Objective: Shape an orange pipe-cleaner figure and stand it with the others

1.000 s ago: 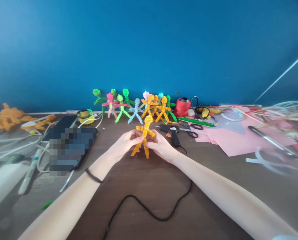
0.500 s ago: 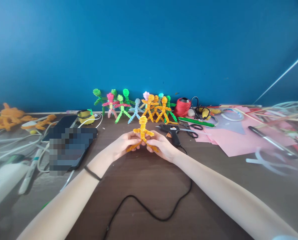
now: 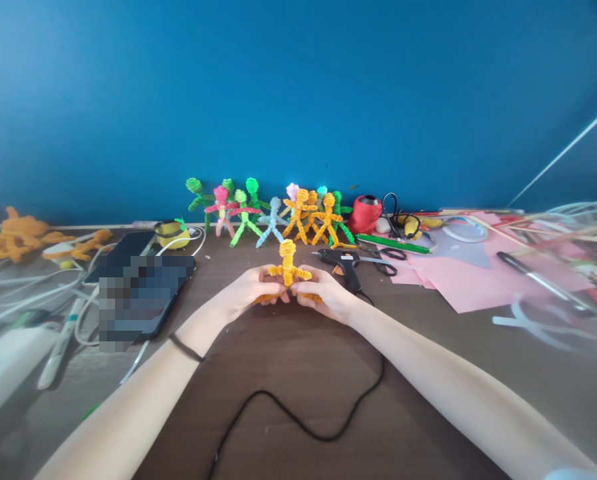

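An orange pipe-cleaner figure (image 3: 288,263) is held upright just above the table, its head and arms showing over my fingers. My left hand (image 3: 258,287) is closed on its left leg, thumb on top. On the other side my right hand (image 3: 323,290) pinches the right leg the same way. Most of the legs is hidden by my fingers. Behind my hands stands a row of similar figures against the wall, among them a light green one (image 3: 241,217), a blue one (image 3: 274,220) and an orange one (image 3: 328,219).
A black glue gun (image 3: 345,263) lies right of my hands, its cord (image 3: 323,439) curling across the table (image 3: 278,373). Scissors (image 3: 391,260), red yarn (image 3: 365,215) and pink paper (image 3: 461,287) are at the right. Left lie a dark phone (image 3: 171,293), white cables and a marker (image 3: 61,343).
The figure has sunk slightly and tipped, so its torso looks shorter and its arms sit closer to my thumbs. Both hands keep hold of its legs in nearly the same place.
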Demonstrator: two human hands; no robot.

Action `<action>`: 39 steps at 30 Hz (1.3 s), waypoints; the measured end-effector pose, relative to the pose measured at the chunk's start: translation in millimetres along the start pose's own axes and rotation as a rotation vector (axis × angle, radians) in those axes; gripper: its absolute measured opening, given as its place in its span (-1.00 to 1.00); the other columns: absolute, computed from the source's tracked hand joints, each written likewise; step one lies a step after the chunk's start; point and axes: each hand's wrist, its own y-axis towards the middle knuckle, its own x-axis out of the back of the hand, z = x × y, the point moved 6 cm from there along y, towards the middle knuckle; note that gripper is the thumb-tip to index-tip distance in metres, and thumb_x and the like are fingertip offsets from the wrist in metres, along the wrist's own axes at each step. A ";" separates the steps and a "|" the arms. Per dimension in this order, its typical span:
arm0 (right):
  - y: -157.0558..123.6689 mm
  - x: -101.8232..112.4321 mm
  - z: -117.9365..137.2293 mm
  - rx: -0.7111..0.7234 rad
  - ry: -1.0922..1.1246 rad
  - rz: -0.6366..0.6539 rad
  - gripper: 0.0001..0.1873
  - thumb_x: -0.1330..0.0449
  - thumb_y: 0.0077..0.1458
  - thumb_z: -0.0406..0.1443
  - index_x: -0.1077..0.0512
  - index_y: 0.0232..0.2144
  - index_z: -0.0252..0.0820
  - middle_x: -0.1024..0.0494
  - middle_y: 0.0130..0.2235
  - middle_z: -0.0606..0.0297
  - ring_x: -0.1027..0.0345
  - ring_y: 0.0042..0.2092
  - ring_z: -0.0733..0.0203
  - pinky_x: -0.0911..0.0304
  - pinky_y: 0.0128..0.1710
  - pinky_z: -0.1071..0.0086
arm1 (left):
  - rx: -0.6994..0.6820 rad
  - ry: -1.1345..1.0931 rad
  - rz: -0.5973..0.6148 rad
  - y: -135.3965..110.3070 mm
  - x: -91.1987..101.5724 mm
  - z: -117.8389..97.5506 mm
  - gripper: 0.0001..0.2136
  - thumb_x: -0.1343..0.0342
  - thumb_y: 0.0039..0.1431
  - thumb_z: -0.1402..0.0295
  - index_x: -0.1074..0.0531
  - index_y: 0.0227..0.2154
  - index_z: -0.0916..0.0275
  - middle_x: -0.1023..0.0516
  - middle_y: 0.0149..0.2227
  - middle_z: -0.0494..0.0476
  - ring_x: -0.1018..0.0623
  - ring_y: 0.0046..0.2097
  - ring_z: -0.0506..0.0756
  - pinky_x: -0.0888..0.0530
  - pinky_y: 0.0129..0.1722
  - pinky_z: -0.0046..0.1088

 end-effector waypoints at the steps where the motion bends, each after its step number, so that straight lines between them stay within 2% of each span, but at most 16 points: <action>1: -0.1 0.4 -0.8 -0.006 -0.003 0.011 -0.76 -0.27 -0.21 -0.36 -0.23 -0.52 -0.22 -0.32 -0.50 0.41 -0.06 -0.59 0.47 0.15 -0.64 0.49 | 0.008 0.008 0.012 -0.4 -0.6 0.1 -0.70 -0.12 -0.14 0.37 -0.36 -0.26 0.30 -0.47 -0.54 0.06 -0.32 -0.54 -0.07 -0.14 -0.56 -0.53; 6: -0.3 0.7 -0.5 -0.004 0.013 -0.001 -0.77 -0.26 -0.21 -0.37 -0.22 -0.54 -0.21 -0.33 -0.50 0.40 -0.09 -0.58 0.45 0.12 -0.64 0.49 | 0.011 -0.005 0.008 0.8 0.2 2.4 -0.71 -0.12 -0.13 0.38 -0.35 -0.26 0.29 -0.47 -0.51 0.06 -0.34 -0.52 -0.07 -0.16 -0.55 -0.52; 11: 0.4 0.6 1.8 0.017 0.054 -0.035 -0.79 -0.26 -0.18 -0.35 -0.25 -0.50 -0.20 -0.36 -0.51 0.37 -0.23 -0.50 0.37 -0.06 -0.54 0.46 | 0.032 -0.154 0.004 3.2 -1.3 8.0 -0.80 -0.14 -0.08 0.35 -0.37 -0.36 0.31 -0.47 -0.43 0.10 -0.43 -0.39 -0.03 -0.26 -0.45 -0.51; 15: 2.2 4.3 -1.1 -0.002 0.086 -0.053 -0.80 -0.27 -0.17 -0.33 -0.30 -0.46 -0.21 -0.38 -0.47 0.34 -0.25 -0.46 0.36 -0.13 -0.48 0.44 | 0.068 -0.270 -0.022 2.4 -3.0 9.2 -0.86 -0.15 -0.08 0.37 -0.37 -0.43 0.30 -0.45 -0.44 0.07 -0.41 -0.43 -0.06 -0.29 -0.43 -0.51; 19: 3.3 4.6 -1.8 0.001 0.100 -0.042 -0.81 -0.27 -0.16 -0.31 -0.32 -0.45 -0.20 -0.37 -0.48 0.36 -0.25 -0.48 0.37 -0.16 -0.47 0.44 | 0.003 -0.325 -0.049 3.9 -3.4 7.3 -0.87 -0.18 -0.11 0.40 -0.34 -0.49 0.29 -0.44 -0.43 0.03 -0.41 -0.41 -0.07 -0.32 -0.34 -0.50; 23: 2.5 2.3 -0.8 0.005 0.092 -0.027 -0.78 -0.28 -0.17 -0.31 -0.31 -0.44 -0.21 -0.38 -0.50 0.37 -0.26 -0.51 0.38 -0.16 -0.49 0.46 | -0.074 -0.378 -0.043 7.9 -4.4 8.8 -0.82 -0.21 -0.15 0.39 -0.34 -0.47 0.29 -0.44 -0.42 0.04 -0.44 -0.39 -0.04 -0.36 -0.28 -0.45; 32: 0.6 -0.4 1.3 0.011 0.072 -0.009 -0.79 -0.27 -0.17 -0.34 -0.30 -0.43 -0.21 -0.38 -0.51 0.39 -0.26 -0.54 0.39 -0.13 -0.55 0.49 | -0.105 -0.432 -0.070 10.7 -3.5 12.8 -0.81 -0.23 -0.16 0.40 -0.32 -0.48 0.29 -0.44 -0.48 0.02 -0.46 -0.41 -0.03 -0.38 -0.33 -0.49; 39: 3.5 3.7 -3.7 -0.004 0.124 -0.056 -0.81 -0.28 -0.19 -0.34 -0.32 -0.50 -0.24 -0.35 -0.53 0.36 -0.24 -0.47 0.37 -0.09 -0.59 0.50 | -0.081 -0.341 -0.051 7.2 -5.0 9.5 -0.80 -0.24 -0.18 0.38 -0.33 -0.47 0.29 -0.42 -0.51 0.01 -0.43 -0.48 -0.06 -0.36 -0.50 -0.55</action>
